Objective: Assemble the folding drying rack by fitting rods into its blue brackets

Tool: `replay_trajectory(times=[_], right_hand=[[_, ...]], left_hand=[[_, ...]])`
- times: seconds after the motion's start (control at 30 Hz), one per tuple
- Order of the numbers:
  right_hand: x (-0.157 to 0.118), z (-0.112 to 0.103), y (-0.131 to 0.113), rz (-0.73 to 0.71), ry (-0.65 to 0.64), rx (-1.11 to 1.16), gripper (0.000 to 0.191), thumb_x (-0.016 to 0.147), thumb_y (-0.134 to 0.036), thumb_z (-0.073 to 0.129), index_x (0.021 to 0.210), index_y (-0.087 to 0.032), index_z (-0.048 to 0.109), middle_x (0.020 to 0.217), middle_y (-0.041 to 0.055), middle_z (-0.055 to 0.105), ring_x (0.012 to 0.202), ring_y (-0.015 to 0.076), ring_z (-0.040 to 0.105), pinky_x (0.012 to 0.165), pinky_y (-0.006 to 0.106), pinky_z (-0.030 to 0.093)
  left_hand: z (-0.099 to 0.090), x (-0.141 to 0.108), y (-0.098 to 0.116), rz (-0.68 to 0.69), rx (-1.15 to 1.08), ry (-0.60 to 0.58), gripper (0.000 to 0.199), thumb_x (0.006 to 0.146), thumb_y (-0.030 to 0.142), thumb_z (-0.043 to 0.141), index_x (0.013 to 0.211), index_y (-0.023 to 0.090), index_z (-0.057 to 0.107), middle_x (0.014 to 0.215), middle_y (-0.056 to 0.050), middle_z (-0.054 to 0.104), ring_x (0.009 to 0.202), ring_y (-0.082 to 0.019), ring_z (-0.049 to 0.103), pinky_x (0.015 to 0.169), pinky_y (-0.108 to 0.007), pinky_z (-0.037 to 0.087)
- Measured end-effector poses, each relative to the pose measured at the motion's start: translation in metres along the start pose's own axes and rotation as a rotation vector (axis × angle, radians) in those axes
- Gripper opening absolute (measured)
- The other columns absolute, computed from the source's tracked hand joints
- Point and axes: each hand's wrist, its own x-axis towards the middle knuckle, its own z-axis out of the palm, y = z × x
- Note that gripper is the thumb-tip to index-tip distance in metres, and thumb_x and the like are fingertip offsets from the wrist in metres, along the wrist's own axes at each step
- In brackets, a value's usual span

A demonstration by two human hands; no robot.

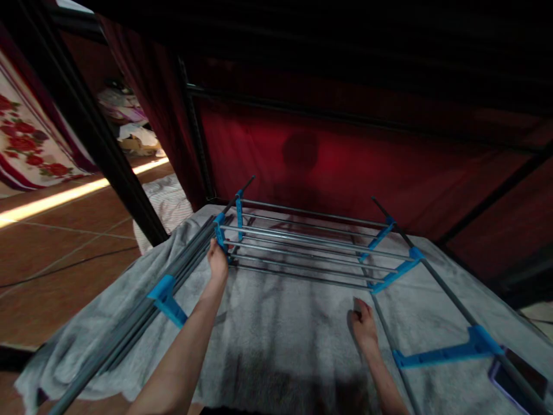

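A partly assembled rack of thin grey metal rods (311, 255) and blue plastic brackets lies on a grey blanket. At its left end, my left hand (218, 260) is closed around the lower part of a blue bracket (219, 227); the fingertips are partly hidden. My right hand (364, 327) is just below the right-hand blue bracket (397, 272), apart from it and over the blanket. Its fingers are loosely bent and spread, with nothing visible in them. One long side pole (447, 294) runs through the right brackets towards me.
Several loose grey poles (129, 323) lie along the left, beside another blue bracket (167, 300). At front right, a blue bracket (449, 349) sits near a phone (518, 374). Black frame posts (108, 155) and red curtains (345, 161) enclose the blanket-covered surface (276, 328).
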Motion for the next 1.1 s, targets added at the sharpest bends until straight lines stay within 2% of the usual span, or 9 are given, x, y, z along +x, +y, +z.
replay_trajectory(times=[0.13, 0.3, 0.47, 0.57, 0.63, 0.73, 0.87, 0.97, 1.1], right_hand=[[-0.017, 0.008, 0.000, -0.172, -0.032, -0.095, 0.050, 0.083, -0.039, 0.040, 0.120, -0.016, 0.065, 0.130, 0.0164, 0.059, 0.127, 0.0326, 0.052, 0.112, 0.051, 0.041], [-0.027, 0.010, -0.004, -0.270, -0.022, -0.221, 0.052, 0.091, -0.036, 0.034, 0.129, -0.012, 0.061, 0.133, 0.0189, 0.058, 0.130, 0.0336, 0.051, 0.111, 0.051, 0.040], [-0.030, 0.012, -0.004, -0.289, -0.004, -0.282, 0.054, 0.093, -0.037, 0.032, 0.132, -0.010, 0.058, 0.134, 0.0208, 0.059, 0.128, 0.0353, 0.053, 0.108, 0.052, 0.041], [-0.030, 0.012, -0.003, -0.300, -0.004, -0.287, 0.056, 0.094, -0.039, 0.032, 0.133, -0.008, 0.057, 0.134, 0.0217, 0.059, 0.127, 0.0354, 0.053, 0.108, 0.052, 0.040], [-0.030, 0.011, -0.003, -0.304, -0.005, -0.282, 0.056, 0.094, -0.040, 0.031, 0.133, -0.009, 0.057, 0.134, 0.0215, 0.059, 0.127, 0.0351, 0.053, 0.108, 0.052, 0.040], [-0.030, 0.010, -0.003, -0.304, -0.006, -0.273, 0.055, 0.093, -0.040, 0.032, 0.134, -0.012, 0.057, 0.134, 0.0200, 0.059, 0.127, 0.0353, 0.053, 0.107, 0.052, 0.041], [-0.029, 0.010, 0.000, -0.329, -0.001, -0.286, 0.055, 0.093, -0.040, 0.032, 0.133, -0.011, 0.057, 0.134, 0.0212, 0.059, 0.127, 0.0366, 0.054, 0.105, 0.053, 0.042], [-0.029, 0.009, 0.003, -0.359, -0.007, -0.297, 0.055, 0.093, -0.039, 0.033, 0.133, -0.011, 0.057, 0.133, 0.0214, 0.060, 0.127, 0.0368, 0.053, 0.105, 0.053, 0.042], [-0.029, 0.007, 0.002, -0.387, -0.010, -0.338, 0.056, 0.092, -0.036, 0.031, 0.134, -0.008, 0.056, 0.134, 0.0233, 0.059, 0.125, 0.0368, 0.054, 0.104, 0.054, 0.043]], left_hand=[[-0.007, -0.011, 0.002, 0.070, 0.026, 0.004, 0.039, 0.095, 0.044, 0.037, 0.072, 0.019, 0.056, 0.074, -0.006, 0.061, 0.082, -0.021, 0.058, 0.090, -0.035, 0.051], [-0.015, -0.025, -0.002, 0.152, 0.044, 0.000, 0.030, 0.092, 0.036, 0.039, 0.096, 0.018, 0.063, 0.106, -0.011, 0.067, 0.109, -0.024, 0.060, 0.106, -0.037, 0.044], [-0.026, -0.045, -0.025, 0.135, 0.097, -0.022, 0.032, 0.086, 0.034, 0.048, 0.110, 0.017, 0.060, 0.119, -0.015, 0.065, 0.117, -0.027, 0.059, 0.111, -0.044, 0.042], [-0.038, -0.070, -0.041, 0.129, 0.148, -0.044, 0.038, 0.083, 0.033, 0.050, 0.116, 0.015, 0.058, 0.123, -0.018, 0.062, 0.121, -0.030, 0.057, 0.111, -0.050, 0.043], [-0.049, -0.093, -0.047, 0.140, 0.183, -0.074, 0.038, 0.083, 0.031, 0.051, 0.117, 0.017, 0.059, 0.125, -0.016, 0.061, 0.122, -0.030, 0.057, 0.112, -0.052, 0.043], [-0.070, -0.132, -0.051, 0.177, 0.221, -0.171, 0.032, 0.083, 0.027, 0.052, 0.111, 0.023, 0.065, 0.122, -0.010, 0.064, 0.121, -0.027, 0.059, 0.114, -0.048, 0.043], [-0.108, -0.180, -0.051, 0.249, 0.350, -0.432, 0.027, 0.091, 0.030, 0.049, 0.106, 0.026, 0.072, 0.127, -0.010, 0.065, 0.124, -0.027, 0.061, 0.112, -0.047, 0.049], [-0.144, -0.205, -0.054, 0.353, 0.500, -0.622, 0.034, 0.097, 0.029, 0.042, 0.111, 0.026, 0.072, 0.131, -0.011, 0.065, 0.125, -0.025, 0.062, 0.109, -0.045, 0.053], [-0.202, -0.227, -0.064, 0.523, 0.693, -0.741, 0.036, 0.096, 0.023, 0.045, 0.118, 0.031, 0.072, 0.136, -0.007, 0.065, 0.128, -0.023, 0.060, 0.109, -0.037, 0.052]])
